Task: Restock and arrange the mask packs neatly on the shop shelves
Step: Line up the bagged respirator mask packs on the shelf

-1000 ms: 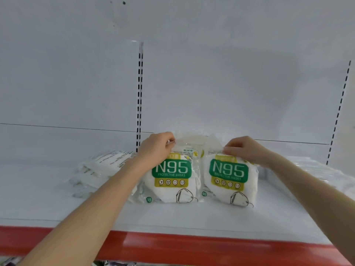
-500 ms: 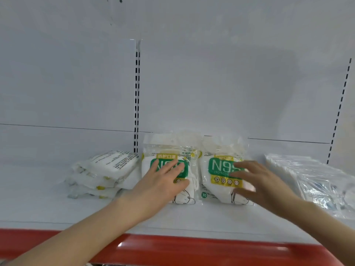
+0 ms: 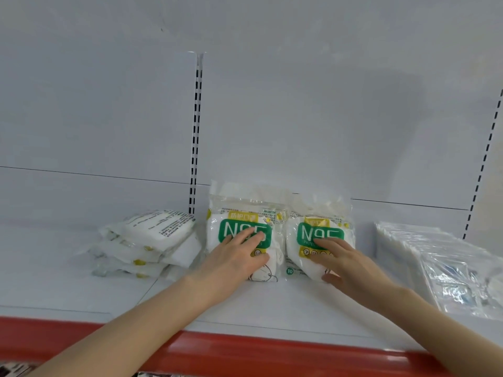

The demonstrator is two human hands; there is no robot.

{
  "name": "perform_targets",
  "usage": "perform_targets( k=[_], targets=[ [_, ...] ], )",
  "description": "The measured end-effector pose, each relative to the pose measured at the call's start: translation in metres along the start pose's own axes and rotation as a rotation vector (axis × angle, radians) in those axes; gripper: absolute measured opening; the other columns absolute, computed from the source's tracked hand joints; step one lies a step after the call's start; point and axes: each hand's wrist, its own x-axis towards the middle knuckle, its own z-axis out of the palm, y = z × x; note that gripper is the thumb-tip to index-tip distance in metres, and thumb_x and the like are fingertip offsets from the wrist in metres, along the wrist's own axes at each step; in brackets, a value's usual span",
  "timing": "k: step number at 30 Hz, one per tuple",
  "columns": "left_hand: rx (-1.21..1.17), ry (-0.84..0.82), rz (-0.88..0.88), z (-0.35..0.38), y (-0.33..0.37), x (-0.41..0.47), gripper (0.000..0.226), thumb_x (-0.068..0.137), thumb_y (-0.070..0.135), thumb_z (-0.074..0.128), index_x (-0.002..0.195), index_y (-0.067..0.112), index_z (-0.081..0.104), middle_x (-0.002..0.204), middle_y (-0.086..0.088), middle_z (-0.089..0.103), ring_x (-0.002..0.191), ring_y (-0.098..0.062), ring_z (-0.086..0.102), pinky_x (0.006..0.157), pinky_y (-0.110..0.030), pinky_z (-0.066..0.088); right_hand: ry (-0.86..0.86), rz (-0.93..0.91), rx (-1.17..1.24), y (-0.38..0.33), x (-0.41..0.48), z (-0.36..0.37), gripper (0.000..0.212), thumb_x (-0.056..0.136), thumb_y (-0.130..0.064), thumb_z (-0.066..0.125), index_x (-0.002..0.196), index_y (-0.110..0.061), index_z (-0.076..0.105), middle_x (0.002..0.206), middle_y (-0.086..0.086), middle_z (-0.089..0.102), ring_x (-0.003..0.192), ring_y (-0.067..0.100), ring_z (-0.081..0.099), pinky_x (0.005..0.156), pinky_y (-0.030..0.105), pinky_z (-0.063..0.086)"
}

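Because the left hand (image 3: pixel 239 257) and the right hand (image 3: pixel 345 263) each lie flat, fingers straight, on the face of an upright pack, pressing rather than gripping, only that light push and what look like more packs behind hold the front two up. The left pack (image 3: pixel 245 210) and the right pack (image 3: pixel 318 232), both marked N95, stand side by side at mid-shelf, touching and leaning back a little. I judge the likeliest slip to be at their bottom edges: the film looks slick, so when the palms lift, the bases could skid towards the front lip and the packs drop on their faces. Too firm a push would do the opposite, crushing the soft masks or tipping the row backwards, and an uneven one could twist a pack out of line with its neighbour. A careless forearm might also drag the loose stack of packs (image 3: pixel 147 246) lying flat just to the left, or the clear bags (image 3: pixel 441 265) further off to the right. A red strip (image 3: pixel 272 352) runs along the front edge of the shelf (image 3: pixel 245 308), which is smooth white metal. Behind rises a plain white back panel (image 3: pixel 326 118), split by a slotted upright (image 3: pixel 196 131), with a second one at the far right
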Motion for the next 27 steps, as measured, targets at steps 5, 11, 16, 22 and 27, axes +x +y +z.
perform_targets(
  k=[5, 11, 16, 22, 27],
  targets=[
    [-0.008, 0.203, 0.057, 0.004, -0.004, -0.001, 0.045, 0.078, -0.009, 0.061, 0.117, 0.013, 0.061, 0.144, -0.020, 0.040, 0.137, -0.037, 0.032, 0.103, -0.045, 0.038, 0.052, 0.036, -0.005, -0.002, 0.004, 0.003, 0.057, 0.037, -0.017, 0.095, 0.091, -0.023, 0.074, 0.102, 0.005, 0.070, 0.089, 0.025, 0.070, 0.056, 0.028, 0.055],
    [-0.032, 0.268, 0.115, 0.005, -0.010, 0.002, 0.024, 0.055, 0.011, 0.086, 0.074, 0.014, 0.071, 0.108, -0.016, 0.068, 0.105, -0.033, 0.064, 0.083, -0.038, 0.055, -0.058, 0.117, 0.104, -0.004, 0.005, -0.002, 0.049, 0.061, -0.013, 0.087, 0.106, -0.022, 0.070, 0.120, 0.007, 0.063, 0.108, 0.031, 0.062, 0.067, 0.039, 0.059],
    [-0.229, 0.346, 0.194, -0.006, -0.013, -0.013, 0.027, 0.082, 0.026, 0.049, 0.076, 0.010, 0.071, 0.083, -0.003, 0.069, 0.074, -0.019, 0.065, 0.061, -0.029, 0.057, -0.146, 0.249, 0.186, -0.015, 0.014, -0.022, 0.031, 0.091, -0.031, 0.057, 0.122, -0.026, 0.060, 0.140, -0.008, 0.044, 0.130, 0.013, 0.040, 0.096, 0.029, 0.045],
    [-0.456, 0.473, -0.104, -0.030, -0.066, -0.054, 0.042, 0.087, 0.038, 0.039, 0.081, 0.012, 0.071, 0.076, 0.002, 0.068, 0.069, -0.015, 0.063, 0.061, -0.037, 0.055, -0.024, 0.386, 0.753, -0.085, 0.063, -0.051, 0.013, 0.085, -0.018, 0.066, 0.083, -0.031, 0.063, 0.079, -0.021, 0.064, 0.078, -0.010, 0.062, 0.072, 0.007, 0.047],
    [-0.511, 0.423, -0.353, -0.036, -0.126, -0.077, 0.066, 0.073, 0.061, 0.030, 0.101, 0.016, 0.069, 0.100, 0.003, 0.066, 0.094, -0.016, 0.061, 0.084, -0.026, 0.045, -0.049, 0.343, 0.928, -0.141, 0.119, -0.057, 0.005, 0.085, -0.023, 0.066, 0.089, -0.022, 0.066, 0.084, -0.013, 0.066, 0.081, 0.003, 0.065, 0.078, 0.016, 0.050]
  ],
)
